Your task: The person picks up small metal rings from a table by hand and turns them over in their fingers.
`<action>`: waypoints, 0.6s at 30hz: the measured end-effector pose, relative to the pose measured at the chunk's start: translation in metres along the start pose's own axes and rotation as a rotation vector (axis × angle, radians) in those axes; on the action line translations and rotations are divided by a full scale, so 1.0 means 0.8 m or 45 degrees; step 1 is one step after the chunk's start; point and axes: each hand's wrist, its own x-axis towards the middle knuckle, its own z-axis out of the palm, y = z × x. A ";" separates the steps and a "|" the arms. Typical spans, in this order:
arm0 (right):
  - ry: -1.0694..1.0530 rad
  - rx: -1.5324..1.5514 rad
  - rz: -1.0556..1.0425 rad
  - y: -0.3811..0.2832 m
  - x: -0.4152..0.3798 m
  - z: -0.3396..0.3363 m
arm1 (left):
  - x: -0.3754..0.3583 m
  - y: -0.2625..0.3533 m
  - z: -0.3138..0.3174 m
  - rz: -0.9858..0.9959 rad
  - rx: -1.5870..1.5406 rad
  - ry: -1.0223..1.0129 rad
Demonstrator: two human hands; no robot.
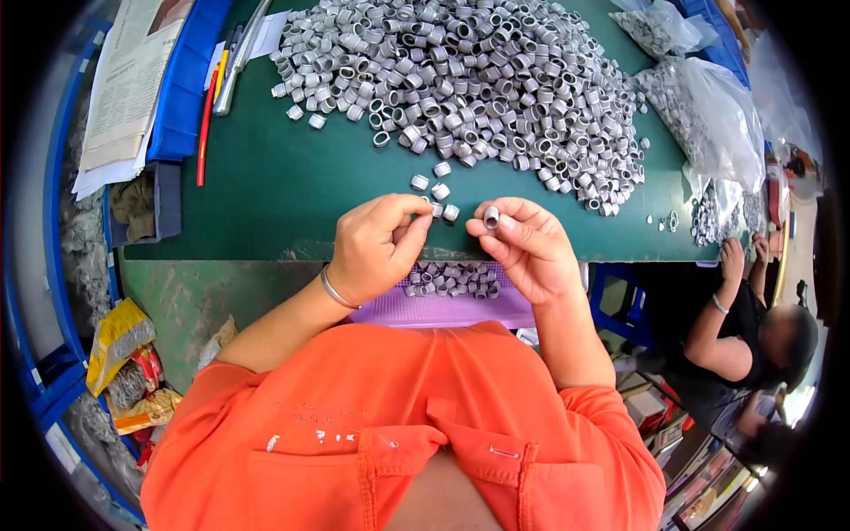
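Observation:
Between the thumb and fingers of my right hand is a short grey metal sleeve, its open end tilted toward me. My left hand is closed in a pinch at a second metal sleeve, which shows at the fingertips just above the table's near edge. A few loose sleeves lie right beside those fingertips. Beyond them a large heap of the same sleeves covers the far part of the green table. Below my hands, a purple basket holds many more sleeves.
Clear plastic bags of small metal parts stand at the right. On the left are a blue bin, papers and a red pen. A co-worker in black sits at the right with hands at the table.

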 end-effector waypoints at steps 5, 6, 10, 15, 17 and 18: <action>-0.026 0.049 -0.008 0.003 -0.014 -0.006 | -0.001 -0.001 0.002 0.010 0.010 0.029; -0.026 -0.059 -0.081 0.003 -0.018 -0.003 | -0.002 -0.001 0.002 0.008 0.019 0.020; -0.125 -0.708 -0.456 0.013 -0.025 -0.006 | -0.005 -0.004 0.003 0.004 -0.001 0.088; 0.139 -1.693 -0.808 0.028 -0.005 0.024 | -0.004 -0.001 0.002 -0.020 0.001 0.131; 0.067 -2.148 -1.138 0.038 0.022 0.026 | -0.006 -0.002 0.001 -0.010 0.004 0.151; 0.067 -2.030 -1.048 0.038 0.023 0.025 | -0.005 -0.002 0.001 -0.008 0.007 0.153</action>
